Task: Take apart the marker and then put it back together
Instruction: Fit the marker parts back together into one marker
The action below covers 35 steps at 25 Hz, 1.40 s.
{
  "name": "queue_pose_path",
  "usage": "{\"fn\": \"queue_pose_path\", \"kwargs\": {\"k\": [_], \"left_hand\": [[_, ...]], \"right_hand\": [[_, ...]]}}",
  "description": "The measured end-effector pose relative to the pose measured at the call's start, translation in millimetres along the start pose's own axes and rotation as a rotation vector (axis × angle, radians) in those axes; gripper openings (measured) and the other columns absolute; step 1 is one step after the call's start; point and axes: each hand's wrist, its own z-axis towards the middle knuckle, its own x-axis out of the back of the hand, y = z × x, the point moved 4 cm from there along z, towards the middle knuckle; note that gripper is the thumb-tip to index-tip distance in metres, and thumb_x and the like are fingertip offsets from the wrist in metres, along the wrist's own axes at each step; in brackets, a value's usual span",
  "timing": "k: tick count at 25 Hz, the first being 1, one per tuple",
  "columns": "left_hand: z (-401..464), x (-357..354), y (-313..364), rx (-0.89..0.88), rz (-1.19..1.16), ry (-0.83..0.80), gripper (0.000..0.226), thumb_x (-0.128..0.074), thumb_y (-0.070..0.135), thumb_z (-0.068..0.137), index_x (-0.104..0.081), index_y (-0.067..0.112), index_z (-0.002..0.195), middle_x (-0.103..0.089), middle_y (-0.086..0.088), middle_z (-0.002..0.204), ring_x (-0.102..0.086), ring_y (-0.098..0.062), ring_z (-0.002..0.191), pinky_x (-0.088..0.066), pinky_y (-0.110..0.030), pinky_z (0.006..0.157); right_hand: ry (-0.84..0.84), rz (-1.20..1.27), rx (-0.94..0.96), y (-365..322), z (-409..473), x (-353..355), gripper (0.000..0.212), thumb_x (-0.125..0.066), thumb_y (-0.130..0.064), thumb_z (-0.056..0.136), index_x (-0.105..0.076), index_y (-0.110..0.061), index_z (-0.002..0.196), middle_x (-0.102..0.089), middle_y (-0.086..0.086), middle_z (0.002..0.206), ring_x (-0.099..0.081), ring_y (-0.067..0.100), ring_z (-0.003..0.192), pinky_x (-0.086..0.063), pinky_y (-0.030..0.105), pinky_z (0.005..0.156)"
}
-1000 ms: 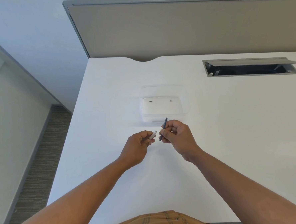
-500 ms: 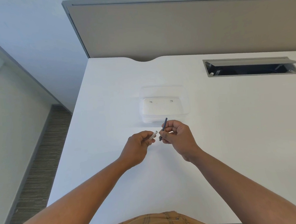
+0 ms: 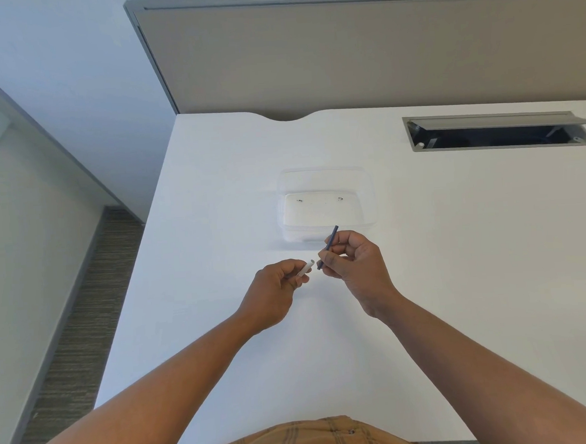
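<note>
The marker is in two parts above the white table. My left hand [image 3: 278, 289] grips the white barrel [image 3: 305, 268], whose open end pokes out toward the right. My right hand [image 3: 354, 265] pinches a thin dark blue ink rod [image 3: 330, 243], tilted up and away, its lower end a small gap from the barrel's mouth. Most of the barrel is hidden inside my left fist.
A clear plastic box [image 3: 328, 204] sits on the table [image 3: 214, 192] just beyond my hands. A grey cable hatch [image 3: 499, 133] is open at the back right. A beige partition [image 3: 377, 52] closes the far edge. The table's left edge drops to the floor.
Almost nothing differs. My hands hold the same two parts, with the rod's lower end staying close to the barrel's open end.
</note>
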Motion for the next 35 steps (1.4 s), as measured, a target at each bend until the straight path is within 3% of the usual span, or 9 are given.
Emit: {"fn": "queue_pose_path", "kwargs": {"k": [6, 10, 14, 18, 30, 35], "left_hand": [[-1.4, -0.7, 0.0, -0.004, 0.001, -0.003, 0.027, -0.052, 0.006, 0.1, -0.071, 0.022, 0.112, -0.075, 0.004, 0.105, -0.067, -0.006, 0.104, -0.048, -0.018, 0.089], [-2.1, -0.8, -1.4, -0.004, -0.002, -0.004, 0.027, -0.053, 0.007, 0.1, -0.071, 0.023, 0.113, -0.075, 0.006, 0.104, -0.067, 0.002, 0.099, -0.051, -0.019, 0.09], [-2.5, -1.6, -0.4, -0.009, 0.021, -0.006, 0.027, -0.053, 0.007, 0.1, -0.071, 0.023, 0.113, -0.074, 0.007, 0.101, -0.064, 0.01, 0.091, -0.045, -0.011, 0.082], [-3.0, -1.4, 0.3, -0.019, 0.026, -0.004, 0.027, -0.053, 0.007, 0.1, -0.071, 0.022, 0.114, -0.074, 0.007, 0.101, -0.064, 0.006, 0.092, -0.045, -0.011, 0.084], [-3.7, -1.3, 3.3, -0.008, 0.002, 0.003, 0.026, -0.053, 0.006, 0.1, -0.07, 0.021, 0.112, -0.074, 0.005, 0.101, -0.068, -0.004, 0.1, -0.05, -0.022, 0.092], [-4.2, -0.9, 6.3, -0.016, 0.002, 0.0, 0.027, -0.051, 0.004, 0.1, -0.07, 0.018, 0.114, -0.072, 0.007, 0.099, -0.066, 0.008, 0.091, -0.047, -0.014, 0.086]], "right_hand": [[-0.009, 0.013, -0.01, -1.7, -3.4, 0.0, 0.003, -0.065, -0.004, 0.095, -0.067, -0.006, 0.097, -0.071, 0.014, 0.085, -0.071, 0.024, 0.072, -0.059, 0.028, 0.069], [-0.01, 0.019, -0.018, -2.1, -5.2, 0.8, 0.002, -0.064, -0.005, 0.096, -0.065, -0.006, 0.094, -0.07, 0.015, 0.084, -0.071, 0.024, 0.072, -0.059, 0.029, 0.069], [-0.003, 0.047, -0.048, -0.5, -6.4, 0.4, 0.01, -0.062, -0.012, 0.099, -0.062, -0.005, 0.093, -0.07, 0.015, 0.084, -0.07, 0.027, 0.073, -0.059, 0.03, 0.068], [-0.022, 0.011, -0.035, -0.6, -7.5, -0.6, 0.014, -0.06, -0.013, 0.1, -0.063, -0.007, 0.088, -0.07, 0.016, 0.085, -0.07, 0.027, 0.072, -0.059, 0.029, 0.066], [0.064, 0.112, 0.03, -9.1, -6.7, 2.6, 0.009, -0.068, -0.011, 0.096, -0.062, -0.006, 0.092, -0.07, 0.015, 0.088, -0.073, 0.03, 0.077, -0.061, 0.037, 0.077], [0.056, 0.102, 0.046, -11.6, -6.9, 0.5, 0.009, -0.068, -0.01, 0.095, -0.062, -0.004, 0.093, -0.07, 0.011, 0.085, -0.071, 0.026, 0.073, -0.062, 0.04, 0.08]]}}
